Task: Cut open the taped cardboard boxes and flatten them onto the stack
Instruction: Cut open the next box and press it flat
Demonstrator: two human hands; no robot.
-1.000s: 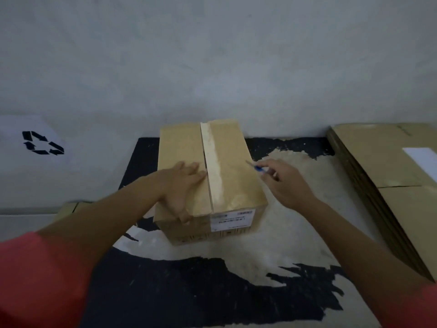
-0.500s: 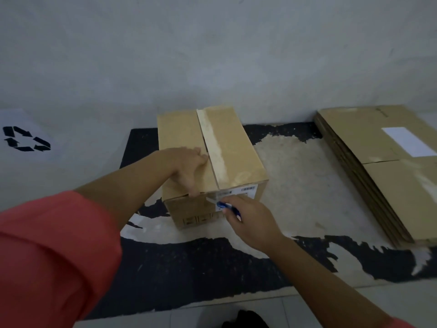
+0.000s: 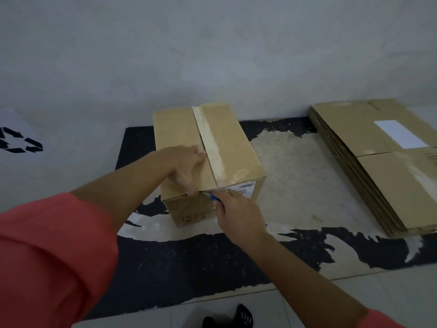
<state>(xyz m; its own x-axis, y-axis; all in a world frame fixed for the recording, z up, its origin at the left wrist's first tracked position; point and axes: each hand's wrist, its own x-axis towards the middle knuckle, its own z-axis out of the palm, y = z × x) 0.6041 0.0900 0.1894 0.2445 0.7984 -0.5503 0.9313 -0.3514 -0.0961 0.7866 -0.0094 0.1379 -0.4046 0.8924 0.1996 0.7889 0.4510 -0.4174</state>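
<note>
The cardboard box (image 3: pixel 179 129) stands on the worn mat (image 3: pixel 189 268), its far side close to the wall (image 3: pixel 212 55). A tape strip (image 3: pixel 210 143) runs along the top seam from the far edge to the near one. Your left hand (image 3: pixel 186 164) lies flat on the left flap, fingers straight and close together just beside the tape, thumb reaching down to the near edge. Your right hand (image 3: pixel 238 214) is curled round the blue cutter (image 3: pixel 214 198), whose tip meets the near top edge at the seam; the blade itself is too small to make out. Enter the tape where it folds over that edge, hold the blade shallow, and follow the gap between the flaps. Draw the left fingertips back from the seam before the cutter passes them, and press down only enough to stop the box from sliding. Expect little room behind the box. The stack (image 3: pixel 378 166) of flattened boxes lies well apart on your right, with bare mat between for turning and collapsing the box.
</note>
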